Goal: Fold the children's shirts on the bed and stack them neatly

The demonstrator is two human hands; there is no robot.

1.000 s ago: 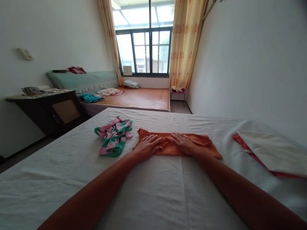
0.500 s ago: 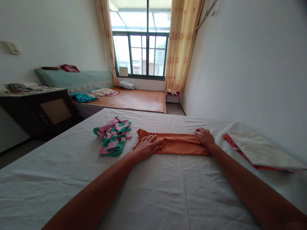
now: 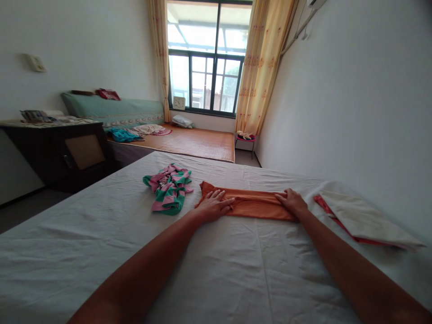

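Note:
A folded orange garment [image 3: 256, 208] lies as a long narrow strip across the white sheet. My left hand [image 3: 214, 206] rests flat on its left part, fingers spread. At the strip's right end, my right hand [image 3: 293, 202] lies on the cloth with its fingers slightly bent and reaching left along the fabric. To the left of the garment is a crumpled pink and green striped piece of clothing [image 3: 170, 191], touched by neither hand. Folded cream cloth [image 3: 364, 216] with red fabric under it lies to the right of my right hand.
The white sheet [image 3: 216, 279] covers the surface before me. Beyond it stands a bed with a brown mat [image 3: 199, 141], some clothes and a green cushion-like backrest [image 3: 118, 110]. A dark cabinet [image 3: 57, 153] is at left, a small pink stool [image 3: 245, 137] near the window, and a wall at right.
The view has turned slightly left, so things sit further right. My right hand's fingers have lowered from a raised, bent pose onto the orange cloth. My left hand stays flat on it.

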